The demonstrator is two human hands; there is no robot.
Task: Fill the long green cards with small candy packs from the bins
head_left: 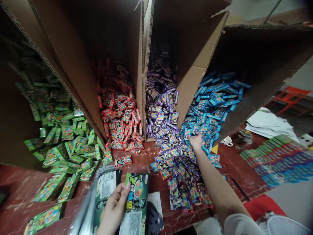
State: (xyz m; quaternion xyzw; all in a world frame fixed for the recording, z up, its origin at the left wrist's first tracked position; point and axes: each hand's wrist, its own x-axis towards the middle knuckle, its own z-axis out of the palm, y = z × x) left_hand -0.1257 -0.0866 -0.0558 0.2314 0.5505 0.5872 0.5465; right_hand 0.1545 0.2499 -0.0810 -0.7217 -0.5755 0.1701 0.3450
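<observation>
My left hand (114,206) is closed with the thumb on top of a flat dark-green printed bag (137,204). Beside and partly under that hand lies a stack of similar bags (104,189) with clear plastic along its left side. My right hand (195,141) reaches forward to the front of the blue heap, its fingertips closed at a small blue candy packet (187,133); part of the grip is hidden. Purple packets (172,148) spread just left of this hand and toward me. A lone red packet (123,161) rests on the table beyond the green bag.
Cardboard boxes with open fronts, parted by upright walls (195,85), hold green packets (79,145), red packets (123,125), purple ones and blue packets (207,107). Right of them are white sheets (269,122) and rows of multicoloured packs (276,160) on the dark red table (144,160).
</observation>
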